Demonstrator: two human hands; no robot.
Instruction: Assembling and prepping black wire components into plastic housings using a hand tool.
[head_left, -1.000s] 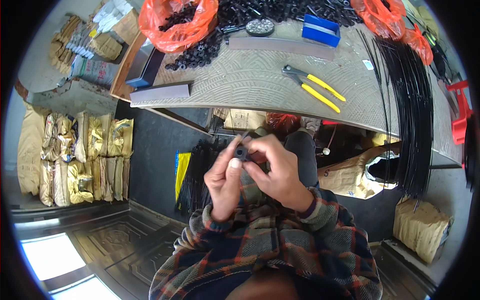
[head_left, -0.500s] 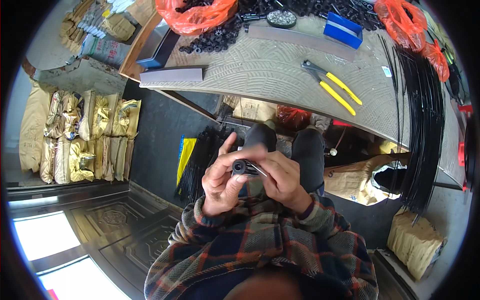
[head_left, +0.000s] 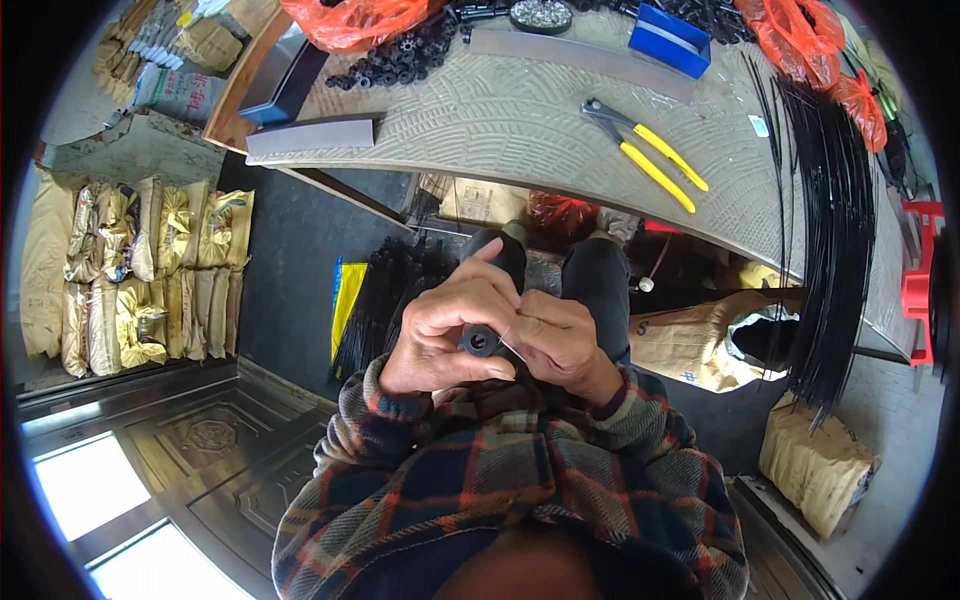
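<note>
My left hand [head_left: 448, 335] is closed round a short black cylindrical part [head_left: 479, 341], whose round end with a hole in it points up at me. Its index finger sticks out away from me. Against it, on the right, my right hand [head_left: 560, 342] is closed in a pinch. A thin pale sliver [head_left: 514, 351] shows just below the right fingertips, beside the black part; most of it is hidden, so its kind is unclear. Both hands are above my lap, touching or nearly touching each other.
Ahead is the workbench [head_left: 500, 120] with yellow-handled cutters [head_left: 650, 155], a blue box [head_left: 670, 40], black rings [head_left: 395, 62] and orange bags [head_left: 795, 40]. Long black strands [head_left: 830, 240] hang over its right edge. Brown paper packages [head_left: 140, 270] stand at left; a paper sack [head_left: 690, 345] lies right.
The left fingers have wrapped further round the black part, and the right fingertips have drawn in close beside it. The silvery rod-like piece shows less. The whole view has shifted slightly.
</note>
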